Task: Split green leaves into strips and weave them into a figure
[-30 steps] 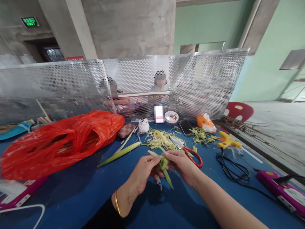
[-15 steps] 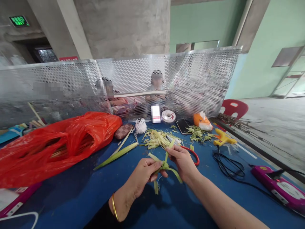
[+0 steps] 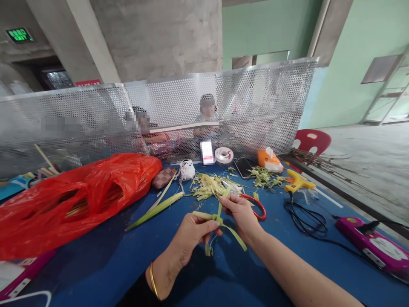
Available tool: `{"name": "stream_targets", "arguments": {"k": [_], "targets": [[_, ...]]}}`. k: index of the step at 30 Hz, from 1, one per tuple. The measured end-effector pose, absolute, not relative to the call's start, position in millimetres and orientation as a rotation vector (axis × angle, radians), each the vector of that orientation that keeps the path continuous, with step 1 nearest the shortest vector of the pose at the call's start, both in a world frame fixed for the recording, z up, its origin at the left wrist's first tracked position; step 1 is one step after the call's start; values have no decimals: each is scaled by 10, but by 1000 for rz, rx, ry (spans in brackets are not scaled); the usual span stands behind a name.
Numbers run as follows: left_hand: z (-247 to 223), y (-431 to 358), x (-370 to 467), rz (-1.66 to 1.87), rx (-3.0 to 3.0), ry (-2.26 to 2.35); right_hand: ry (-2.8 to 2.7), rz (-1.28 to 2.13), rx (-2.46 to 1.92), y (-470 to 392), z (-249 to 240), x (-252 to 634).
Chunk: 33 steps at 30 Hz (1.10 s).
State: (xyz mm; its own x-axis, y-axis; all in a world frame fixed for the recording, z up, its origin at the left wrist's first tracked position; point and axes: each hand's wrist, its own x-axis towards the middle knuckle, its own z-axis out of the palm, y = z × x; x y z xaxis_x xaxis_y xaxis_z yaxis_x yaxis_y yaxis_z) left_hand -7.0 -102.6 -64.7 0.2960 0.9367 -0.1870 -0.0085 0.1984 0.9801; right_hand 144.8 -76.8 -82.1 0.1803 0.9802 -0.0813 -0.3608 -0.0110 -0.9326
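Observation:
Between my hands is a small knot of green leaf strips (image 3: 217, 220), with loose ends sticking out several ways. My left hand (image 3: 196, 230) is closed on the knot, thumb on top, and a gold bangle circles that wrist. My right hand (image 3: 239, 211) pinches the strip end that points up and away from the knot. Beyond my right hand lie red-handled scissors (image 3: 262, 212), partly hidden by it. A pile of pale leaf scraps (image 3: 209, 186) sits just past my fingers. To the left rests a long green husk leaf (image 3: 156, 210).
A red plastic bag (image 3: 134, 170) covers the left side of the blue table (image 3: 105, 264). White string (image 3: 187, 169), a tape roll (image 3: 224, 154), a phone (image 3: 243, 167) and tissues (image 3: 270, 161) line the back. Rightward are a yellow glue gun (image 3: 298, 182) and purple power strip (image 3: 373, 245). People sit behind the perforated screen (image 3: 179, 102).
The view has shifted slightly. My left hand's hold on the knot has altered a little, and the strip on its left now lies flatter. My right hand still pinches the upper strip.

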Motion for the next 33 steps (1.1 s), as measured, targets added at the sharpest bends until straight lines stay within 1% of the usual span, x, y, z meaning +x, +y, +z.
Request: {"name": "stream_targets", "arguments": {"k": [5,8,11,14,24,27,33], "targets": [[-616,-948,-156,1172,951,1135,-749,1203,-1128,-772,-846,1471],[-631,-904,-205,1314,889,1123,-818,1299,-1146,-852,-840,1406],[-659,-926,-193,1303,924,1090,-1030,1455,-1077,-967,-832,1275],[-654,-990,-124,1271,903,1040,-1260,1500,-950,-1048,-869,1145],[-635,-1015,-106,1157,997,1013,-1395,1383,-967,-1038,-966,1122],[-641,-985,-149,1180,1046,1006,-1434,1315,-992,-1062,-962,1127],[-575,-966,-179,1220,870,1054,-1673,1118,-1084,-1184,-869,1107]]}}
